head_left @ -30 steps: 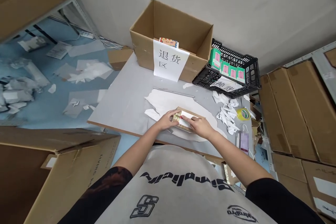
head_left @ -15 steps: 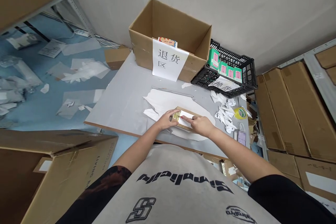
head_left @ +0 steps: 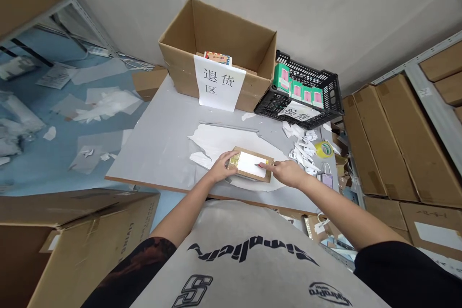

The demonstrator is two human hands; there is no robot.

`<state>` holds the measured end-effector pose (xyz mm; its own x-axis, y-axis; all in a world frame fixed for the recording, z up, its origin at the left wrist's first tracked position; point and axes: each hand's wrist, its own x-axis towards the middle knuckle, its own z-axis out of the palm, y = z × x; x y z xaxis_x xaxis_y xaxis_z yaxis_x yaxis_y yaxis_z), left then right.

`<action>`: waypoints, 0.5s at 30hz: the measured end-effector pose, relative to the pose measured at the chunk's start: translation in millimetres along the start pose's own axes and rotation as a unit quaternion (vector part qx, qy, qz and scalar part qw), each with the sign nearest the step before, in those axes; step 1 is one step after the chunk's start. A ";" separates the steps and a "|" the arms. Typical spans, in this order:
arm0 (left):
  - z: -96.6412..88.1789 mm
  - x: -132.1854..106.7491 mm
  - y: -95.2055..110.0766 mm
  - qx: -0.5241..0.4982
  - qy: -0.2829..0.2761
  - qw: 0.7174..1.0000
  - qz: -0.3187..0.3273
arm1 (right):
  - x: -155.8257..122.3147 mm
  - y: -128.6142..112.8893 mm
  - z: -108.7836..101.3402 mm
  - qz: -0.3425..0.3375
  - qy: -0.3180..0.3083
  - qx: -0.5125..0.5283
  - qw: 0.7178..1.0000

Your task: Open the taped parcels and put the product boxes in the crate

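Parcel (head_left: 253,175) lies on torn white sheet (head_left: 216,135) on grey table (head_left: 151,139), white label (head_left: 248,161) facing up. Left hand (head_left: 221,168): thumb and fingers clasp parcel's left end. Right hand (head_left: 288,173), at parcel's right end: fingers pinch small red tool (head_left: 261,165), dark tip at label; whether tip touches, cannot tell. Beyond parcel: open carton (head_left: 180,70). Beyond and right of parcel: black crate (head_left: 334,89) with green boxes (head_left: 306,95). Right of parcel: crumpled paper (head_left: 305,154), tape roll (head_left: 324,149).

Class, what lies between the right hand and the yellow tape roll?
Head view: crumpled white paper lies between the right hand and the yellow tape roll.
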<state>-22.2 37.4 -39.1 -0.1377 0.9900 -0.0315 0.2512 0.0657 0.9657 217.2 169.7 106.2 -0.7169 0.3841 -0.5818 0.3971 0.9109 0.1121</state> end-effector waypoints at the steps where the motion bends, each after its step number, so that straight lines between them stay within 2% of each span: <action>1: 0.3 -0.1 -0.2 0.005 -0.001 1.000 -0.002 | -3.0 2.6 3.1 0.003 0.000 0.000 1.000; 10: -5.1 0.2 -0.7 0.056 -0.033 0.998 -0.019 | -27.2 19.1 26.8 0.025 0.002 0.033 0.999; 13: -2.7 1.0 9.4 0.152 -0.003 0.988 -0.008 | -29.5 20.4 30.4 0.032 0.003 0.042 0.999; 15: 8.3 4.1 21.8 0.253 0.035 0.966 0.034 | -29.5 20.5 29.5 0.027 0.000 0.044 0.999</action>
<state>-9.3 43.9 -20.3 -0.1646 0.9843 0.0633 0.6960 0.0704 0.7146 263.4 172.6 101.8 -0.6928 0.4333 -0.5765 0.4851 0.8715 0.0720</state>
